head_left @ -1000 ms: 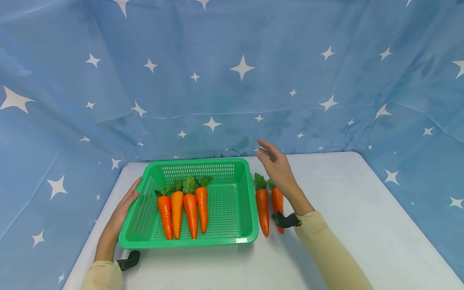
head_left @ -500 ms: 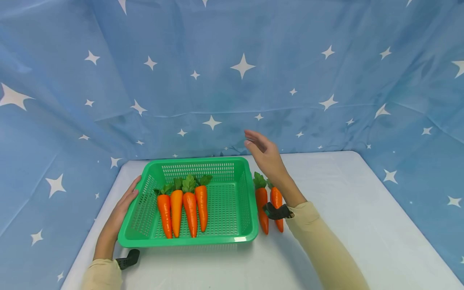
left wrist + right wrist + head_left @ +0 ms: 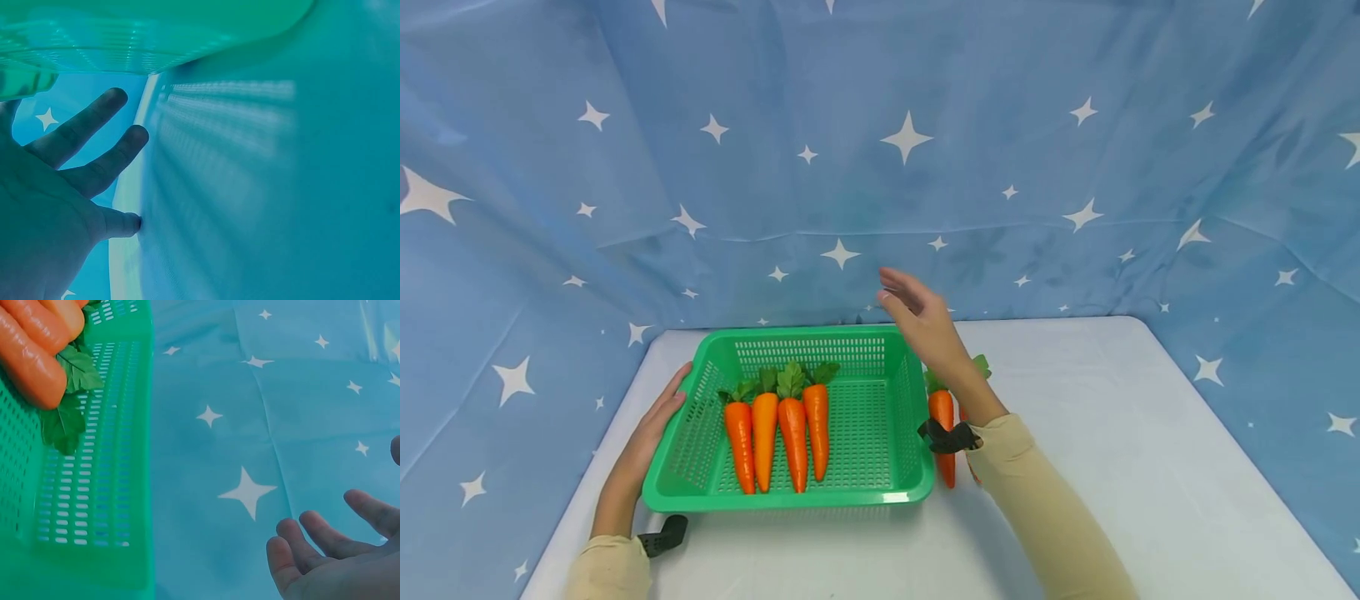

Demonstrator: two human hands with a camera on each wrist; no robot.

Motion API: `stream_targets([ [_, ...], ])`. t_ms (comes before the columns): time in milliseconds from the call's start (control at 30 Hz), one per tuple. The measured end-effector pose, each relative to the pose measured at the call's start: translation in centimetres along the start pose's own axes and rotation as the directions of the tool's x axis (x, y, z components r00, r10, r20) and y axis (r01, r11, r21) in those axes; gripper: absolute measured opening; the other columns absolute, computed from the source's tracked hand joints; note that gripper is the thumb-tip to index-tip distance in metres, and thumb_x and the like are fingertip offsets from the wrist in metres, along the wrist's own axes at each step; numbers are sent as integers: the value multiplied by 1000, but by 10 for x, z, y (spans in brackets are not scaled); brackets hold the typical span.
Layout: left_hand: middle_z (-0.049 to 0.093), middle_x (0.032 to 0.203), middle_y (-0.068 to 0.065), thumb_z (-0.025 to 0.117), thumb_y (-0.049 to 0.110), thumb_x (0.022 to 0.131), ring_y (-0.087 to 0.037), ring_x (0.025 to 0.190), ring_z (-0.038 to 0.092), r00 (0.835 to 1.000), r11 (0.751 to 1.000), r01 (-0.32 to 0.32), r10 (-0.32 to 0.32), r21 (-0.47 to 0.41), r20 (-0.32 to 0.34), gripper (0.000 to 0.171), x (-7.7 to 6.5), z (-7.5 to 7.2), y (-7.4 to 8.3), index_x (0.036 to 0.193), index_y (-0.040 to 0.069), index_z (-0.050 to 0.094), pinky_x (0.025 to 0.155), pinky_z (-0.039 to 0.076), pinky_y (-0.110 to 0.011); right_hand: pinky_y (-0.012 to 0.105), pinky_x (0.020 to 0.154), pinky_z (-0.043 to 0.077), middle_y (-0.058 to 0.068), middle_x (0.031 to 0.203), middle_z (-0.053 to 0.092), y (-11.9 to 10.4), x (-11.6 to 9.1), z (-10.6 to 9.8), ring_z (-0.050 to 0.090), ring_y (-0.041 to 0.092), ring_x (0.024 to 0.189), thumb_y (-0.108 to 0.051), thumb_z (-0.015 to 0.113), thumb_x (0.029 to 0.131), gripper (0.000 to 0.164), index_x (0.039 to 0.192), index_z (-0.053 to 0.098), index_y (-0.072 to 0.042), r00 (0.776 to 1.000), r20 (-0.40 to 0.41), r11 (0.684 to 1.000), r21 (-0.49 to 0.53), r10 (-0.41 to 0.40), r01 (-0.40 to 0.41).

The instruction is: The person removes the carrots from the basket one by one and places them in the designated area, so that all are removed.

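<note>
A green plastic basket stands on the white table, holding several orange carrots with leafy green tops, side by side in its left half. My left hand rests along the basket's left side; in the left wrist view its fingers are straight and spread beside the basket wall. Raised over the basket's back right corner, my right hand is empty, its fingers relaxed and apart. Just right of the basket lies a carrot. Another carrot's leaves show beyond my right forearm, which hides most of that carrot.
A blue cloth with white stars hangs behind the table and along both sides. The white table extends to the right of the basket and in front of it. Black wrist straps sit at both sleeves.
My right hand has moved left, from above the loose carrots to over the basket's back right corner. My left hand, the basket and the carrots stay where they were.
</note>
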State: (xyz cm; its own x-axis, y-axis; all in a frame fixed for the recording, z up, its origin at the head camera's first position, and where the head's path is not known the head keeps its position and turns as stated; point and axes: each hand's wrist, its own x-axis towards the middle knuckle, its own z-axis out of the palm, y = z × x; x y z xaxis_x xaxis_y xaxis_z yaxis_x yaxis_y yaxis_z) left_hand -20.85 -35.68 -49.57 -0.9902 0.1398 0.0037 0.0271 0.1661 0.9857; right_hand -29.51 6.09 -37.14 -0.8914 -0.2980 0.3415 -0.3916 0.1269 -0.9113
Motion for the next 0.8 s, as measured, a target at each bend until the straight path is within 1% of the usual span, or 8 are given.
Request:
stream_targets([
  [67,-10,179,-12,28,41,120,4,135,29,1000,1000,-4,4,0,-1,63,0,0,0,175,24,2,97,35,-15,47,116,41,10,159,53,1,1,4,51,26,143,-27,58,113,52,161,50,-12,1000,3,1000,11,10,-10],
  [167,-10,179,-12,28,40,120,6,136,27,1000,1000,-11,11,-4,2,63,0,0,0,175,23,2,98,33,-15,48,116,40,10,160,51,2,3,10,49,28,145,-27,59,112,52,162,49,-11,1000,11,999,29,22,-22],
  [267,-10,178,-14,27,40,120,4,134,30,1000,1000,-15,15,-5,5,63,0,0,0,175,22,2,98,35,-15,48,116,41,9,161,51,3,4,16,48,29,146,-27,59,112,53,161,50,-13,999,21,998,40,41,-42],
  [400,-9,178,-15,27,40,120,-1,131,34,1000,1000,-15,15,-4,2,63,0,0,-1,175,22,2,96,38,-15,48,115,42,6,162,50,6,6,25,49,26,145,-30,59,112,52,161,51,-16,998,41,998,36,57,-58],
  [667,-9,179,-12,28,39,120,7,135,28,1000,1000,-20,20,-15,1,63,1,0,-3,175,22,3,99,33,-15,53,113,43,8,161,51,15,5,45,50,30,144,-29,59,112,54,162,50,-13,994,99,998,20,56,-58],
  [800,-8,179,-12,27,40,120,3,135,30,1000,1000,-14,14,-16,4,63,1,-1,-3,175,23,2,98,35,-15,53,114,42,8,162,50,21,2,55,49,32,145,-29,59,112,54,162,49,-13,990,122,997,16,67,-70],
])
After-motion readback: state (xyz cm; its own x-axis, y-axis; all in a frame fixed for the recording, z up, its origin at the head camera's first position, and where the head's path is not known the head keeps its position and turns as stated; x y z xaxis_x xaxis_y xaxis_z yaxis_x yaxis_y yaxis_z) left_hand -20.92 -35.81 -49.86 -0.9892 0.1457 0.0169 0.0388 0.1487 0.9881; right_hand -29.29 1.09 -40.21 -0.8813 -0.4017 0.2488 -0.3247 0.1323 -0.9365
